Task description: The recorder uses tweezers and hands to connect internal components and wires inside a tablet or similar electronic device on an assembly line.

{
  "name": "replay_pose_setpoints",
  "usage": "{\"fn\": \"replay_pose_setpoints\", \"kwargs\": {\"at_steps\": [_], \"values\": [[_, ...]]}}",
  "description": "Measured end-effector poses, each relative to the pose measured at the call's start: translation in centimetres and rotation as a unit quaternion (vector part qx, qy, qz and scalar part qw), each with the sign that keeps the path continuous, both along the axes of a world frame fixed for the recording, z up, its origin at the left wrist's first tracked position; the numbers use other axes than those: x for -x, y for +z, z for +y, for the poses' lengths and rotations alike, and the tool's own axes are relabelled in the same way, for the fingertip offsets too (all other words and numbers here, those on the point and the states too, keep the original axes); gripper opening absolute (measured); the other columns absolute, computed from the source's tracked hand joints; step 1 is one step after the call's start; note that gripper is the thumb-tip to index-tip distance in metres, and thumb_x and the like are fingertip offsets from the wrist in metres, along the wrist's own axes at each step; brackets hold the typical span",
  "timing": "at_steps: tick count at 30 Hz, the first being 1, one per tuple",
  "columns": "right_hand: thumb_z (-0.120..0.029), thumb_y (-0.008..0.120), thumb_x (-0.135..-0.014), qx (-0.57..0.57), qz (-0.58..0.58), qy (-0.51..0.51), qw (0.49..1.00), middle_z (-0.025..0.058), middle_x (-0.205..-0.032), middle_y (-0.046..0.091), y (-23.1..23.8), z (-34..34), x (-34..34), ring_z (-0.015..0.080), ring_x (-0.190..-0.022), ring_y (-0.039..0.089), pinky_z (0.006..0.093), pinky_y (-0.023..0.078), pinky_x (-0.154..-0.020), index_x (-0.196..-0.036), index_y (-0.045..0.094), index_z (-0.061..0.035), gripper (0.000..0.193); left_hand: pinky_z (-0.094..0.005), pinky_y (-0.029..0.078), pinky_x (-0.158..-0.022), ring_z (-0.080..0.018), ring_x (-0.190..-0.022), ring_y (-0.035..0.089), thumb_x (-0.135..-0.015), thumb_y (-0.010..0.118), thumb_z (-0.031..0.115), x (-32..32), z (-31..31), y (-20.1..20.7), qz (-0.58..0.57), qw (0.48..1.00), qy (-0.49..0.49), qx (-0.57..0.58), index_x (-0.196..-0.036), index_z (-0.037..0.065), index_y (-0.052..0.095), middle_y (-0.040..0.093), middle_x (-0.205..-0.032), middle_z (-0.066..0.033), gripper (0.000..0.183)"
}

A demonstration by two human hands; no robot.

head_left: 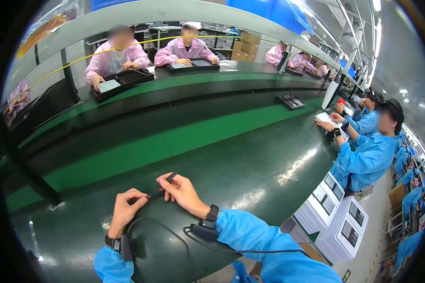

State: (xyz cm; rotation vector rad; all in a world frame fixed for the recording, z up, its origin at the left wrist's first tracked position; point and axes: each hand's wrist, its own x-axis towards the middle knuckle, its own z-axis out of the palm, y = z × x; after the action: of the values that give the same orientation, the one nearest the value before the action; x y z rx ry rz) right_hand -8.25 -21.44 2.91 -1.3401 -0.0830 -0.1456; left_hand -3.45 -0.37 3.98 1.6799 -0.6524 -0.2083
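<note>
Head view: I see left hand [126,210] pinching one end of dark strip [156,192], right hand [183,193] pinching it near other end, both grips narrow. Strip sits over worktop [231,174], toward near edge. White boxes [312,212] stacked by right edge; black tray [290,102] toward far edge.

A black tray [284,102] on the glossy green workbench [231,155]

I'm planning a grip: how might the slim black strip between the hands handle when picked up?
The slim black strip is probably light, given its thinness. It seems fairly stiff, spanning from left hand to right hand without visible sag.
</note>
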Motion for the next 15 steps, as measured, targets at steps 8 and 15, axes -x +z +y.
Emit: {"fn": "replay_pose_setpoints", "kwargs": {"at_steps": [8, 15], "values": [[-0.026, 0.061, -0.097, 0.003, 0.008, -0.012, 1.000, 0.0071, -0.087, 0.067, 0.7, 0.3, 0.0, 0.0098, -0.058, 0.060, 0.0199, 0.042, -0.048, -0.111, 0.059, -0.0041, 0.026, -0.0266, 0.047, -0.073, -0.0128, -0.079, 0.059, -0.087, 0.067, 0.005, -0.4, 0.5, 0.2, -0.031, 0.999, -0.021, -0.001, -0.085, -0.002, 0.069, 0.065, -0.083, -0.0049, 0.008], [-0.022, 0.062, -0.096, 0.029, 0.021, -0.022, 0.999, 0.0062, -0.089, 0.067, 0.4, -0.9, -0.5, 0.0104, -0.059, 0.060, 0.0200, 0.040, -0.047, -0.105, 0.061, -0.0025, 0.022, -0.0246, 0.048, -0.070, -0.0090, -0.076, 0.060, -0.088, 0.068, 0.008, -1.0, -0.1, -0.1, 0.020, 0.999, -0.026, 0.007, -0.094, -0.002, 0.072, 0.066, -0.085, -0.0037, 0.012]]}}
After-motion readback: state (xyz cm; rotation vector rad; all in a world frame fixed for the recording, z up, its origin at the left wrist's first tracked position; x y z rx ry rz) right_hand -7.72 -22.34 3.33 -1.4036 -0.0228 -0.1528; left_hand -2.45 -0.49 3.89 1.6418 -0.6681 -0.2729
